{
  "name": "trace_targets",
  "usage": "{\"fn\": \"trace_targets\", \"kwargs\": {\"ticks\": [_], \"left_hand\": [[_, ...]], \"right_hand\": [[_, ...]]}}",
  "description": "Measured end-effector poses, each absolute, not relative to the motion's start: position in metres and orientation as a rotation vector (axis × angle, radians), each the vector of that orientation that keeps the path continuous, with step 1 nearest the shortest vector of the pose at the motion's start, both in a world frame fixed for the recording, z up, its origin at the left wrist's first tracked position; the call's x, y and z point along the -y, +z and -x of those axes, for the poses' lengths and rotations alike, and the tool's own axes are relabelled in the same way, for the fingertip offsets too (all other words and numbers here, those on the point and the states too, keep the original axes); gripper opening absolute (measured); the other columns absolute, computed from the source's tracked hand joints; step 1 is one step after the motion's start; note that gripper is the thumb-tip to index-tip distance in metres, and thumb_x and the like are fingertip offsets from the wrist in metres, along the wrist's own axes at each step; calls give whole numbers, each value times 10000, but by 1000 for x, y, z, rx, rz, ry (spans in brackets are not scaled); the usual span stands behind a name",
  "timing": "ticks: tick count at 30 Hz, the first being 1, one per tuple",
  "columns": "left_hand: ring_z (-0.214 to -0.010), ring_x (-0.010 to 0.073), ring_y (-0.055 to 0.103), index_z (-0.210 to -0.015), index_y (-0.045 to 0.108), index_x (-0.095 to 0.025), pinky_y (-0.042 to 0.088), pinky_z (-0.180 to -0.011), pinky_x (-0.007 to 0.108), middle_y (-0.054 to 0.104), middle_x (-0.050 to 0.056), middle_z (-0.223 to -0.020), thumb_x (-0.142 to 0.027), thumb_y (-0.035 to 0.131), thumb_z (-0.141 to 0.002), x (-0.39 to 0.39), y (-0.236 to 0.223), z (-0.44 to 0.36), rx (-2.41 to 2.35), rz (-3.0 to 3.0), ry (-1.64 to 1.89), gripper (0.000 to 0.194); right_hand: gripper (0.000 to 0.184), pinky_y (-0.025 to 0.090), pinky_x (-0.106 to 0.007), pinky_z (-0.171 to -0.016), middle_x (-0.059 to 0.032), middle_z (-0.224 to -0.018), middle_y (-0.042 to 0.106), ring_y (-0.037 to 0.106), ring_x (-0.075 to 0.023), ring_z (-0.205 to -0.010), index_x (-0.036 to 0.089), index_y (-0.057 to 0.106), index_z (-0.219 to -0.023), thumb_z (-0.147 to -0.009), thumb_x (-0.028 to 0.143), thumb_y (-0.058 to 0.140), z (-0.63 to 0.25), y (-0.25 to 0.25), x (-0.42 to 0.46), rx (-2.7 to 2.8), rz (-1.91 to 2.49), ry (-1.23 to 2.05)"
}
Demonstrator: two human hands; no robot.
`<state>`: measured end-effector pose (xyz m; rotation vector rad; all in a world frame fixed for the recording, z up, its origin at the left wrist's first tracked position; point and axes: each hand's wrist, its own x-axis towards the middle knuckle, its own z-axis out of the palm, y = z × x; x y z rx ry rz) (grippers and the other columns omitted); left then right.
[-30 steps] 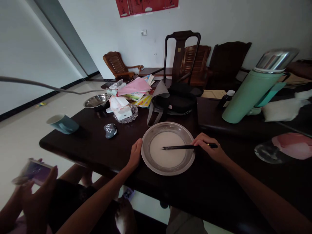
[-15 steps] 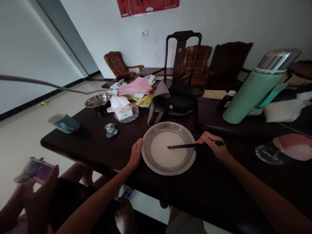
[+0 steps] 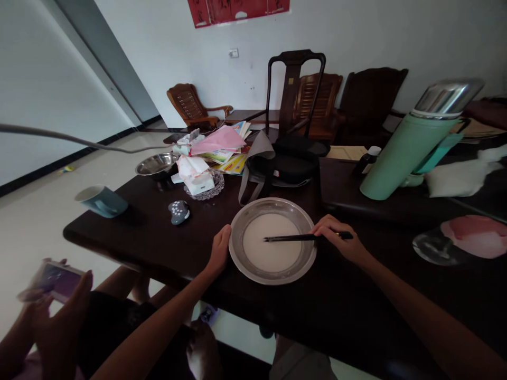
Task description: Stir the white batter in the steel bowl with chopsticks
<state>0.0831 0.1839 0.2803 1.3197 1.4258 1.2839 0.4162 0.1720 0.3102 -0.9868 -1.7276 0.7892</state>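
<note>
A round metal bowl [image 3: 237, 258] of milky white liquid [image 3: 273, 256] rests on the dark table in front of me. My left hand [image 3: 219, 247] grips the bowl's left side, with its fingertips hidden behind the wall. Across the right rim, my right hand [image 3: 336, 237] holds black chopsticks [image 3: 293, 238] nearly level. Their tips dip into the liquid near the middle of the bowl.
Left on the dark table [image 3: 158, 248] are a blue mug [image 3: 103, 201] and a grey paw-print object [image 3: 179, 212]. Behind lie a steel bowl [image 3: 156, 164], tissues [image 3: 200, 182] and a black bag [image 3: 295, 163]. A green thermos [image 3: 404, 153] stands right. Another person's hands hold a phone [image 3: 63, 281].
The chopsticks and my right hand slid right, then back left through the liquid. My left hand stays on the bowl, which keeps its place.
</note>
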Motion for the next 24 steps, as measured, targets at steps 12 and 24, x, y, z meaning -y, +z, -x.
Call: {"fn": "trace_targets", "kwargs": {"ticks": [12,24], "left_hand": [[-579,120,320,-594,382,-216,326,-534,240,353,-47,-602,-622,519,-807,-184,281,-84,-1450,-1313,1274,479],[-580,118,333,-599,399,-214,328,-531,240,370,-49,-607,-635,521,-798,-183,280,-83,-1442,-1306,1269,481]], "right_hand": [[318,490,-367,-745,-51,-790,699,641,-210,-780,227,695,-723,-930,412,539,-417,311,-171,1673,1038,775],[326,496,-365,-715,-47,-758,693,641,-203,-739,226,683,-707,-934,404,532,-418,310,-172,1656,1044,756]]}}
